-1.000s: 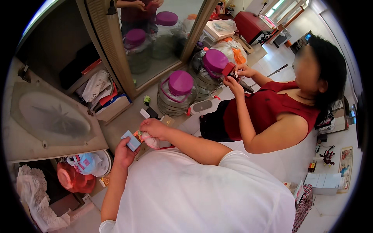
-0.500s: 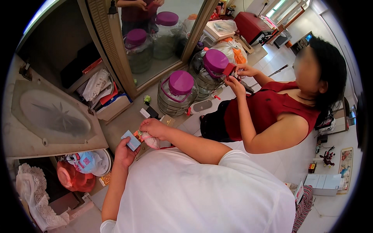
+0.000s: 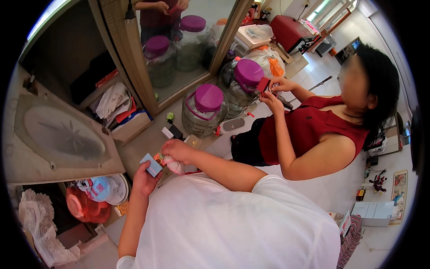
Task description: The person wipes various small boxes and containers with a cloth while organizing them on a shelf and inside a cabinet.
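Note:
My left hand grips a small flat light-blue box between thumb and fingers. Just to its right, my right hand is closed on a soft white-and-pink bundle, whose exact kind I cannot make out. A small orange and multicoloured packet shows between the blue box and the bundle; which hand holds it is unclear. Beyond my hands, a small black box and a small white box lie on the ledge.
Two big glass jars with purple lids stand ahead, beside a mirror. At right, a person in a red top handles a small red box. An open cabinet door is at left, above a red bowl.
My hands keep nearly the same place and hold. The other person's red box has turned slightly, showing a dark side.

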Demonstrator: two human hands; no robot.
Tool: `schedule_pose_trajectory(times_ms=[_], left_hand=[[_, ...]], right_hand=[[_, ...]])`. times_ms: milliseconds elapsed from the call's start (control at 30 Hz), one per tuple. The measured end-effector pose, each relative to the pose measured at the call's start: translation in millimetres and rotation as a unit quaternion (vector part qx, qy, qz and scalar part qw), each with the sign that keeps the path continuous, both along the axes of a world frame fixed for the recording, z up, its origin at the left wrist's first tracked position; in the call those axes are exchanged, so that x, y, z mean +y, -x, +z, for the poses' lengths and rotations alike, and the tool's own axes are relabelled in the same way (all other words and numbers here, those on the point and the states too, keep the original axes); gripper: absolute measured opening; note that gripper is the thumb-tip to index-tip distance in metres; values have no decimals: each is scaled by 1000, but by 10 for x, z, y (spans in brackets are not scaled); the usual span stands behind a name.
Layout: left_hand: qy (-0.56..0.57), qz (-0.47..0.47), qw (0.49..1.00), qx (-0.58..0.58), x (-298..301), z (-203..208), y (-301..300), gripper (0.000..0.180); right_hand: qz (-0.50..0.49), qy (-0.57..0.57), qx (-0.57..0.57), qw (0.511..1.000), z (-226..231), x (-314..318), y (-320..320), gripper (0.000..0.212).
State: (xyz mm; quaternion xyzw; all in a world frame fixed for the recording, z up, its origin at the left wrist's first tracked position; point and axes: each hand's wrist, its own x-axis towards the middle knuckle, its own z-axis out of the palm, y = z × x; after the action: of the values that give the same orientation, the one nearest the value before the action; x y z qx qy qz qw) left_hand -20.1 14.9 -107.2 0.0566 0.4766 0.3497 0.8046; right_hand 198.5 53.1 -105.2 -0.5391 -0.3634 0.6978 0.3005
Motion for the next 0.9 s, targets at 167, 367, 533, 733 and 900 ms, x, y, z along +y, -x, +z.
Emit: schedule_pose_trajectory(times_ms=[167, 367, 533, 733, 900], left_hand=[[-8, -7, 1000, -7, -6, -37, 18, 33], [0, -1, 1000, -12, -15, -67, 49, 32], [2, 3, 1000, -6, -19, -36, 44, 32], [6, 3, 1000, -6, -27, -48, 42, 32], [1, 0, 1000, -2, -28, -24, 28, 32]], right_hand=[[-19, -10, 32, 999, -106, 0, 26, 11], [1, -6, 5, 1000, -4, -14, 31, 12], [-5, 1, 9, 1000, -18, -9, 50, 12], [-2, 8, 16, 1000, 58, -20, 42, 11], [1, 16, 13, 1000, 26, -14, 44, 10]])
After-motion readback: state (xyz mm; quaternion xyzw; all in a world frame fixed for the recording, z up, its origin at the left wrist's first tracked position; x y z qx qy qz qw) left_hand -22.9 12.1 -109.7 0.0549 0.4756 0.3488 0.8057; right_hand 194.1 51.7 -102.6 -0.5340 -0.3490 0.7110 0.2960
